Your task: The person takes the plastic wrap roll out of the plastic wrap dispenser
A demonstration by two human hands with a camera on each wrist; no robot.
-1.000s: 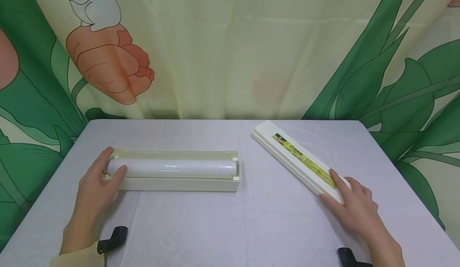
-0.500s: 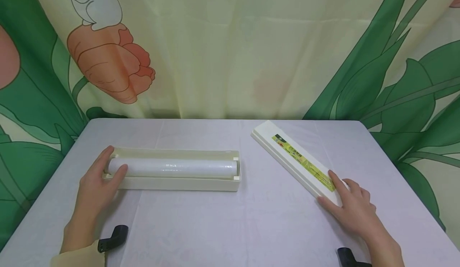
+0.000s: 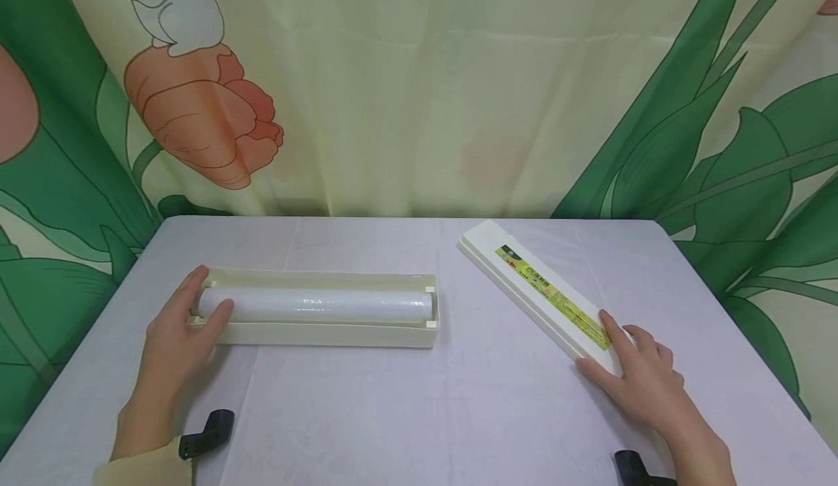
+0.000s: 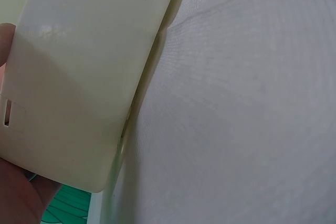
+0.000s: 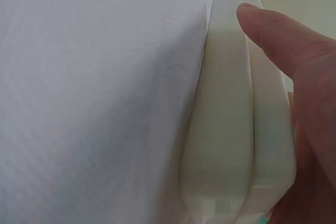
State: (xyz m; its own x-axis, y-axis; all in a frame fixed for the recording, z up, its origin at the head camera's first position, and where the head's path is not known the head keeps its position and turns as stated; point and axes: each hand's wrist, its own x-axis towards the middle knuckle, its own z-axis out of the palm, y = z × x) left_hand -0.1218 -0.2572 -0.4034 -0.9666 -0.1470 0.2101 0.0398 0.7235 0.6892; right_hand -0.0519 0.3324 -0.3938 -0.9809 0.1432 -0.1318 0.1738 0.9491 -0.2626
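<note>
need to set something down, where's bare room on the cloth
Bare cloth lies between the open box and the labelled bar, and in front of the box. Crowded: the box's left end, held by the left hand, and the bar's near end, held by the right hand.

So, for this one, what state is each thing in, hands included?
White box: open-topped, resting on the table.
Roll: lying lengthwise inside the box.
Labelled piece: label up, slanted, apart from the box.
Left hand: gripping the box's left end.
Right hand: holding the labelled piece's near end.
Tablecloth: spread, lightly creased.
</note>
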